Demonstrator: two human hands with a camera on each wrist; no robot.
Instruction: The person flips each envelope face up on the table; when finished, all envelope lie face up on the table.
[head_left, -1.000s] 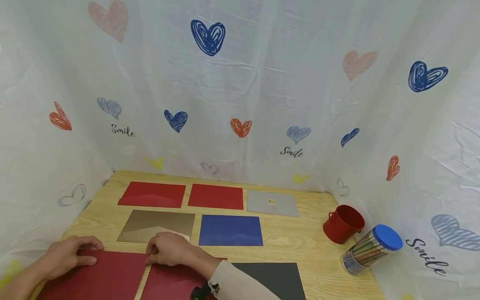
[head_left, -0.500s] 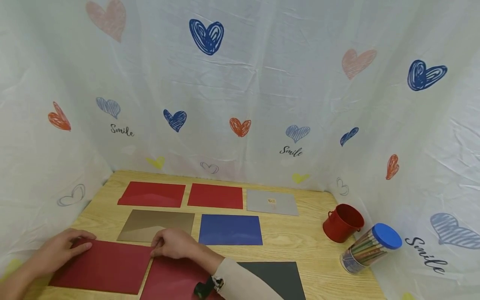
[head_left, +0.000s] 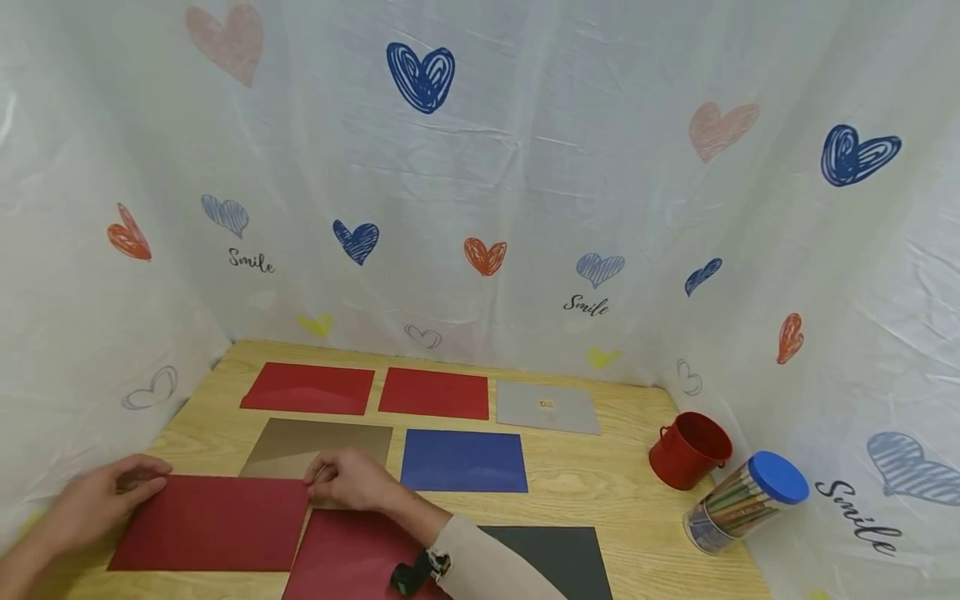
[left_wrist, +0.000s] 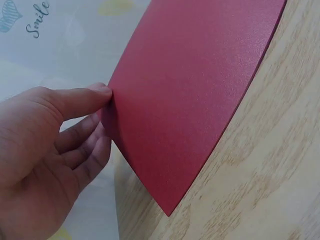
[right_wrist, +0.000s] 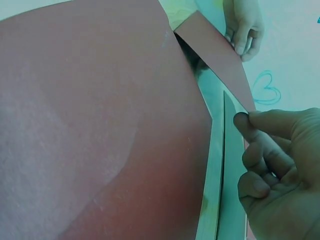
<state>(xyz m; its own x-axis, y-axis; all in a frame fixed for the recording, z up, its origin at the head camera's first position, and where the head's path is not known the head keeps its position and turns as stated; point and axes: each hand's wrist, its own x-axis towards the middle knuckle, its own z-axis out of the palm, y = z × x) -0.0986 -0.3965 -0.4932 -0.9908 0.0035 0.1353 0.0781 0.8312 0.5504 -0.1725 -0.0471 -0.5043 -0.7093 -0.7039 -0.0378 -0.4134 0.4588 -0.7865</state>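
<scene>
Both hands hold one dark red sheet of card [head_left: 213, 525] by its far corners, at the left front of the table. My left hand [head_left: 108, 504] pinches the far left corner; the left wrist view has the thumb on the face of the card and the other fingers behind it. At the far right corner, my right hand [head_left: 348, 479] pinches between thumb and index finger. The far edge is raised, and the near edge sits low by the wood. A second dark red sheet [head_left: 352, 554] lies right beside it, partly under my right forearm.
Behind lie a brown sheet [head_left: 281, 446], a blue sheet [head_left: 465, 461], two brighter red sheets [head_left: 307, 389] and a grey sheet [head_left: 547, 407]. A dark sheet [head_left: 555, 554] is at front right. A red bucket [head_left: 678, 454] and a blue-lidded pencil tub [head_left: 720, 508] stand right.
The held dark red sheet has been tilted up at its far edge, and its near edge has come into view. Both hands have risen slightly with it, the left also shifting left.
</scene>
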